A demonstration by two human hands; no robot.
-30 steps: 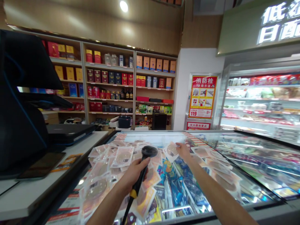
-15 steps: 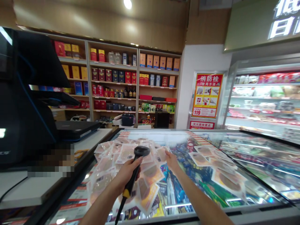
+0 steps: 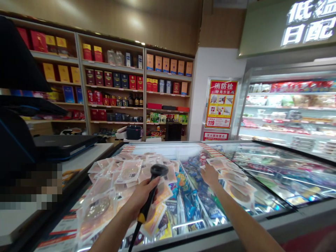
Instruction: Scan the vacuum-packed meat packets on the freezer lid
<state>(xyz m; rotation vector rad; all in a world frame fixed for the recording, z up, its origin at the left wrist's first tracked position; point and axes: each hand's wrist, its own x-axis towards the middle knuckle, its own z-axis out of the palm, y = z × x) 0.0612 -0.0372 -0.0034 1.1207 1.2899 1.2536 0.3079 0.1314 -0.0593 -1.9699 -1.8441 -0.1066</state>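
Note:
My left hand (image 3: 147, 190) is wrapped around the handle of a black barcode scanner (image 3: 159, 170). Its head points up and away, and a yellow-collared cable hangs from the handle. Beneath and beyond it, clear flat packets (image 3: 128, 171) with round pale-brown contents lie in an overlapping spread on the freezer's glass top (image 3: 187, 154). At the left edge of a smaller group of the same packets (image 3: 240, 192) is my right hand (image 3: 210, 176). Its fingers are bent together, and what lies between them is hidden.
Bagged frozen goods (image 3: 190, 206) show through the glass. To the left, a counter (image 3: 105, 150) carries a black flat device (image 3: 65, 145) and a dark checkout terminal (image 3: 15, 115). Shelves of boxes (image 3: 112, 78) stand behind, and a lit chiller (image 3: 288, 108) is at the right.
My right hand has moved right, from the edge of the larger spread to the smaller group. The view has turned a little to the right. My left hand keeps hold of the barcode scanner.

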